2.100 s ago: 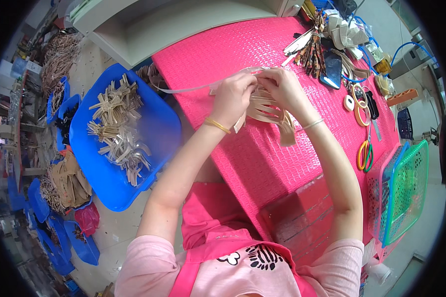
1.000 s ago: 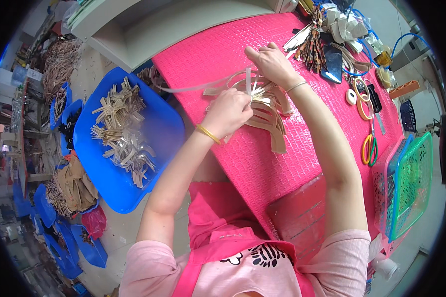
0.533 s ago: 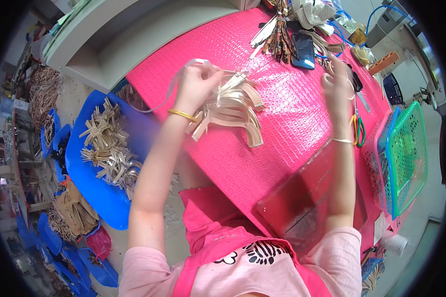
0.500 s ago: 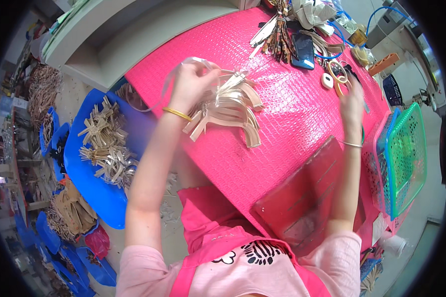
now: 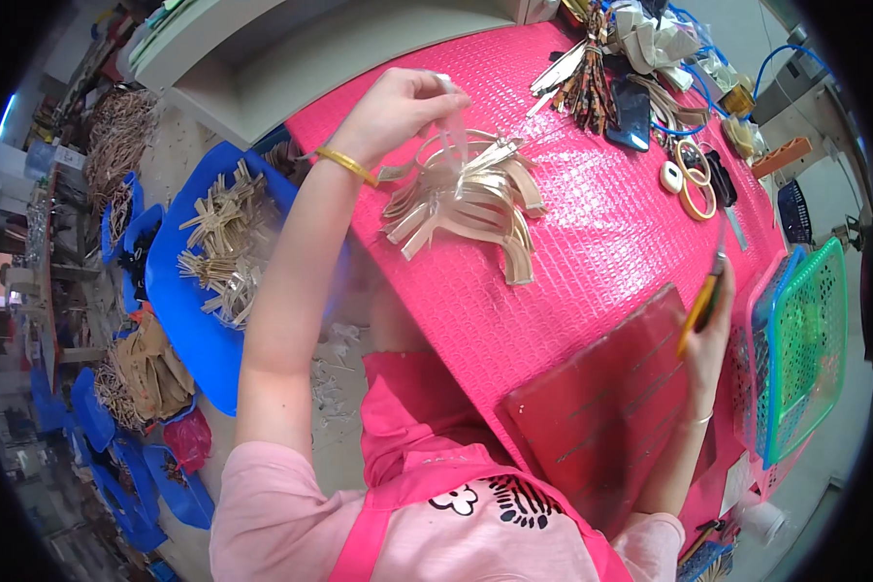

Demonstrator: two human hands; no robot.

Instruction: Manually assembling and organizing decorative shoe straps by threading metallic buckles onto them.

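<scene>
On the pink table cover [image 5: 572, 233] lies a fanned bundle of shiny beige-gold strips [image 5: 470, 199], gathered near its middle. Above its far left side, my left hand [image 5: 398, 112] is closed in a pinch on a thin translucent strip [image 5: 456, 141], which hangs toward the bundle. Something small and white shows at those fingertips. At the table's right, my right hand [image 5: 713, 335] is wrapped round yellow-handled scissors [image 5: 698, 315], their metal tip pointing away from me. The fingers partly hide the handles.
A red board [image 5: 592, 388] lies at the near right edge. Stacked plastic baskets [image 5: 795, 339] stand beyond it. Cream rings [image 5: 698, 199], a phone [image 5: 630, 114] and strip bundles [image 5: 587, 82] sit at the far right. A blue tray [image 5: 189, 320] with more bundles is left.
My right hand has come back from the cream rings toward me, now with the scissors showing in it. My left hand has risen slightly away from the bundle, drawing the strip upward.
</scene>
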